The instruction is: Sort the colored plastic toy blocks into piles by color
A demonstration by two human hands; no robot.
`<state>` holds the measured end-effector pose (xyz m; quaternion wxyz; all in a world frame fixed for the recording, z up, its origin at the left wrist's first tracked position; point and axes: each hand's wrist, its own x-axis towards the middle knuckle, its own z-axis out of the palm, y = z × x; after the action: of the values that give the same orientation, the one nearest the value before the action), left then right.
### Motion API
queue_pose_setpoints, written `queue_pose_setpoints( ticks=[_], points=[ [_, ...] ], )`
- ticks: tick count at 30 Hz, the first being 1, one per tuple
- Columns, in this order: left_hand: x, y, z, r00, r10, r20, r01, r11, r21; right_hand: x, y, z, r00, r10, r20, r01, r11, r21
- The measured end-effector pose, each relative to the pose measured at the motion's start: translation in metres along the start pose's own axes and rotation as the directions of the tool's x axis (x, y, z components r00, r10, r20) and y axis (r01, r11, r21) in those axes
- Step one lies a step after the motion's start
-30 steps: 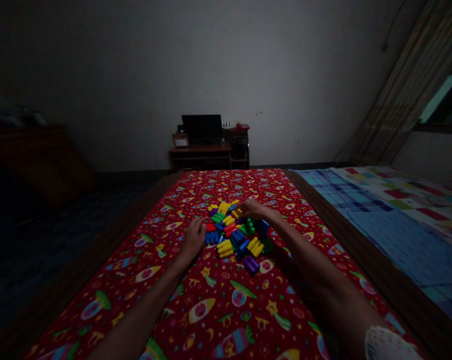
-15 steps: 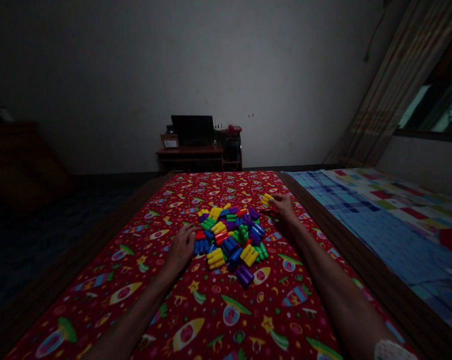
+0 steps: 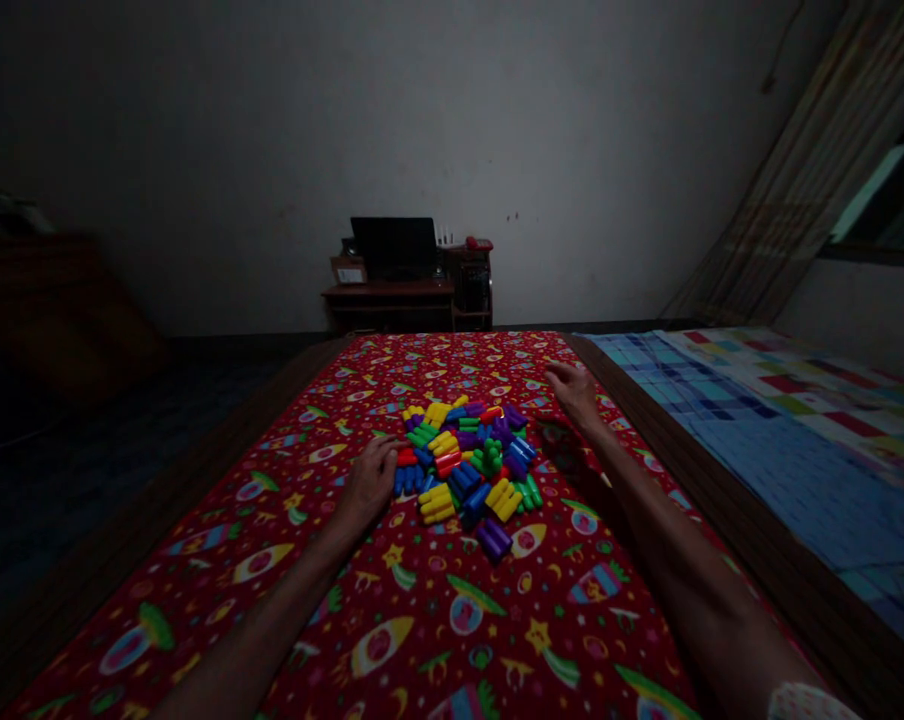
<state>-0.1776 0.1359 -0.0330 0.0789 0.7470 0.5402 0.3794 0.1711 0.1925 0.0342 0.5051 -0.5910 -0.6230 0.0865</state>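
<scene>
A heap of coloured plastic building blocks (image 3: 465,478), each like a few joined tubes, lies on the red patterned cloth (image 3: 392,600). My left hand (image 3: 373,475) rests on the cloth at the heap's left edge, fingers loosely stretched, fingertips by a red block (image 3: 407,457). Beyond the heap's right side my right hand (image 3: 574,392) is raised above the cloth, its fingers bent together. No block shows at its fingertips; what it holds, if anything, is hidden. Nearest me in the heap is a purple block (image 3: 495,540).
A dark wooden edge (image 3: 647,420) borders the cloth. To the right lies bedding with blue plaid and coloured squares (image 3: 744,440). Against the far wall stands a desk (image 3: 392,290) with a monitor (image 3: 396,247) and a red telephone (image 3: 479,244). A curtain (image 3: 767,220) hangs at right.
My right hand has moved up and away from the heap; the yellow block it held at its fingertips no longer shows. My left hand stays beside the heap. The view has shifted slightly.
</scene>
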Motion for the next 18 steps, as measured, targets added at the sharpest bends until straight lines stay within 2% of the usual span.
queue_pose_setpoints(
  ticks=[1,2,4,6,7,8,9,10,11,15,16,18],
  points=[
    [0.000,0.001,0.000,1.000,-0.002,-0.001,0.002,1.000,-0.002,-0.007,-0.018,0.011,0.985,-0.110,0.136,0.101,0.992,0.074],
    [0.000,0.002,0.000,1.000,-0.005,-0.003,0.005,1.000,-0.004,-0.015,-0.036,0.022,0.940,-0.224,0.257,0.196,0.972,0.130],
    [0.000,0.004,-0.001,1.000,-0.009,-0.009,0.009,1.000,-0.006,-0.036,-0.067,0.042,0.795,-0.386,0.468,0.339,0.922,0.185],
    [-0.001,0.005,0.000,1.000,-0.014,-0.016,0.014,1.000,-0.010,-0.056,-0.087,0.057,0.642,-0.433,0.633,0.435,0.885,0.164],
    [-0.001,0.005,0.000,1.000,-0.017,-0.021,0.016,1.000,-0.015,-0.063,-0.093,0.061,0.589,-0.426,0.687,0.471,0.872,0.137],
    [-0.001,0.005,0.001,1.000,-0.018,-0.024,0.018,1.000,-0.020,-0.068,-0.096,0.064,0.559,-0.414,0.718,0.493,0.862,0.114],
    [-0.001,0.005,0.001,0.999,-0.019,-0.028,0.018,1.000,-0.024,-0.071,-0.097,0.066,0.553,-0.403,0.729,0.498,0.862,0.099],
    [-0.001,0.004,0.002,0.999,-0.018,-0.027,0.017,1.000,-0.026,-0.072,-0.096,0.066,0.572,-0.393,0.720,0.479,0.873,0.095],
    [-0.001,0.004,0.002,1.000,-0.015,-0.024,0.015,1.000,-0.025,-0.070,-0.093,0.066,0.611,-0.379,0.695,0.438,0.893,0.102],
    [-0.001,0.004,0.000,1.000,-0.008,-0.015,0.008,1.000,-0.018,-0.050,-0.072,0.064,0.830,-0.229,0.508,0.120,0.964,0.238],
    [-0.001,0.005,-0.001,1.000,-0.007,-0.013,0.007,1.000,-0.021,-0.043,-0.066,0.063,0.866,-0.182,0.466,0.034,0.950,0.309],
    [-0.001,0.010,-0.003,1.000,-0.002,-0.025,0.001,0.999,-0.033,-0.028,-0.052,0.057,0.907,-0.106,0.407,-0.097,0.888,0.449]
  ],
)
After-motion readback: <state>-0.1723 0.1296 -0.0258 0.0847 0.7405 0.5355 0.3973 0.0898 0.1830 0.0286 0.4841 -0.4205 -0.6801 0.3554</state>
